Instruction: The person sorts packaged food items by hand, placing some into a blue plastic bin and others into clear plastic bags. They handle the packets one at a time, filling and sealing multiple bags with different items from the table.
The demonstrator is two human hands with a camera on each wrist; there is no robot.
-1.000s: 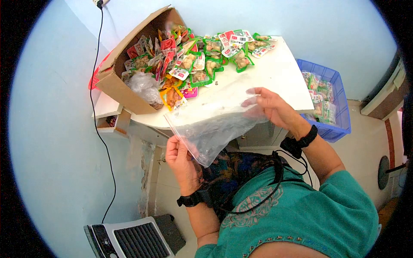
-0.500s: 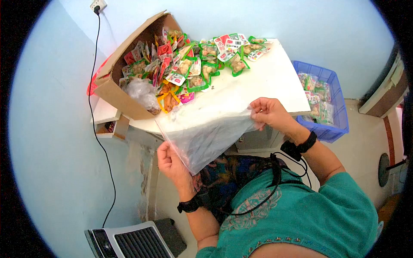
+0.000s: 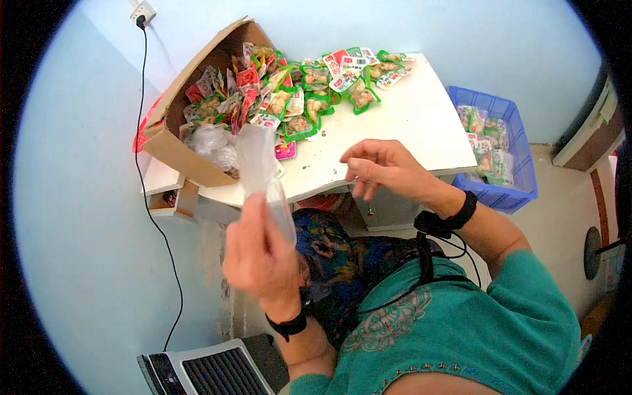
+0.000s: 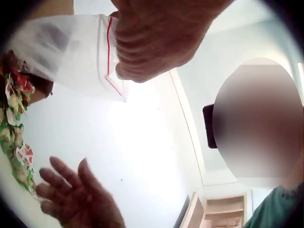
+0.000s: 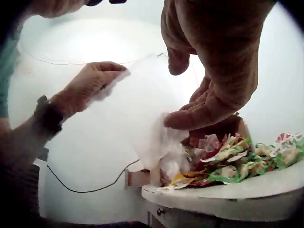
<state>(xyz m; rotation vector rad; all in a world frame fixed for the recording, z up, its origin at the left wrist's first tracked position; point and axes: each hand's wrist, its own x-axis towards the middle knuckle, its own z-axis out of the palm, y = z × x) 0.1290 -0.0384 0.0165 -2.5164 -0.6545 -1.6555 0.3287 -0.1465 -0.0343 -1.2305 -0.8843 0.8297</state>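
From the head view, one thin, see-through bag (image 3: 255, 155), with a red line near its edge in the left wrist view, is pinched by the left hand (image 3: 260, 257) and held up near the front of one white table (image 3: 421, 122), by one brown box (image 3: 187, 157). The right hand (image 3: 392, 172) is held apart from the bag, its fingers loosely bent and a little spread, with the thumb off them. Shiny packets (image 3: 316, 108) are piled too thickly to be counted, and more are held in one blue basket (image 3: 503, 199).
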